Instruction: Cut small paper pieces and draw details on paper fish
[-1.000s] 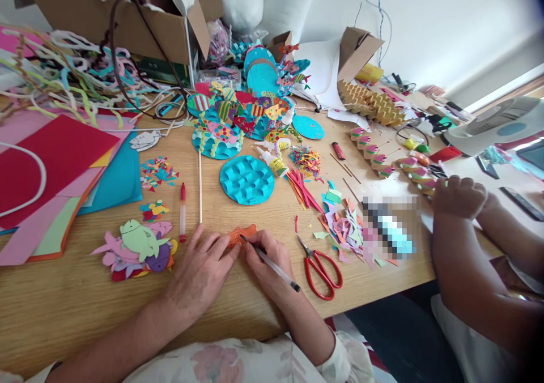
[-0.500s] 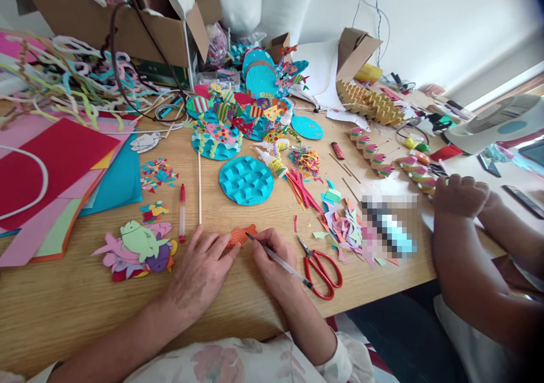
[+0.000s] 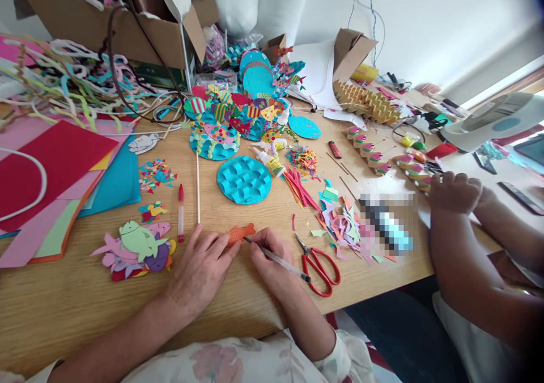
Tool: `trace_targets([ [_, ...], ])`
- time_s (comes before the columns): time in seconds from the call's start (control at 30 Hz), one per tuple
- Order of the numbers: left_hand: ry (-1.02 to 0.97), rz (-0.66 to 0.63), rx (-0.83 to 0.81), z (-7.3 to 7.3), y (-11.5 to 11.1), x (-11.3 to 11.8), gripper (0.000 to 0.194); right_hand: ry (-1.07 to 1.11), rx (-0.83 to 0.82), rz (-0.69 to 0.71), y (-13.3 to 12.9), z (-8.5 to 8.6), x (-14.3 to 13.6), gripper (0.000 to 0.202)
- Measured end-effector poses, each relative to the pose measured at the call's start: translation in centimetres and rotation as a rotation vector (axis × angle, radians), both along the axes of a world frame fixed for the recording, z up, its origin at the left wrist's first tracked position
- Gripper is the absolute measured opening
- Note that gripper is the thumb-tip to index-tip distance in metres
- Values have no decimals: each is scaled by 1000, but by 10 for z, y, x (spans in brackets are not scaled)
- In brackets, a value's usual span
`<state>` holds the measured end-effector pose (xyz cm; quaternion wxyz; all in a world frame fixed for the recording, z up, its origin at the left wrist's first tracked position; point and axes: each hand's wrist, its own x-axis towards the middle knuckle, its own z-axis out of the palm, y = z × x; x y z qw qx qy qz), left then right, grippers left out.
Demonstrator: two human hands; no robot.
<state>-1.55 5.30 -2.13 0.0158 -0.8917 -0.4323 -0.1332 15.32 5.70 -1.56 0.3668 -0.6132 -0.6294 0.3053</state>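
An orange paper fish (image 3: 241, 233) with fine dark markings lies on the wooden table in front of me. My left hand (image 3: 203, 264) rests palm down at its left end. The thumb and index fingertip press on the fish with the fingers stretched and slightly apart, covering its head end. In my right hand (image 3: 272, 256) is a slim clear pen with a black end (image 3: 285, 266), pinched close to its tip. That tip touches or nearly touches the fish's lower edge, near the tail. Red-handled scissors (image 3: 321, 267) lie partly open to the right of my right hand.
Cut-out paper fish (image 3: 142, 244) are piled at left, near a red-capped pen (image 3: 181, 213) and a thin stick (image 3: 198, 190). Beyond sit a blue textured disc (image 3: 244, 180), glue bottles (image 3: 272, 162) and paper scraps (image 3: 342, 221). Another person's arm (image 3: 457, 247) rests at right.
The pen tip has shifted slightly toward me, to the lower edge of the fish near its tail. My left hand stays on the fish. The view has shifted a little.
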Motion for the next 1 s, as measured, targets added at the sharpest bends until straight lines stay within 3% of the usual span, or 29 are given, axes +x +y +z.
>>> trace_targets([
  [1.0,-21,-11,8,-1,1,1,31,-39,38,33,2,-4,-2,9],
])
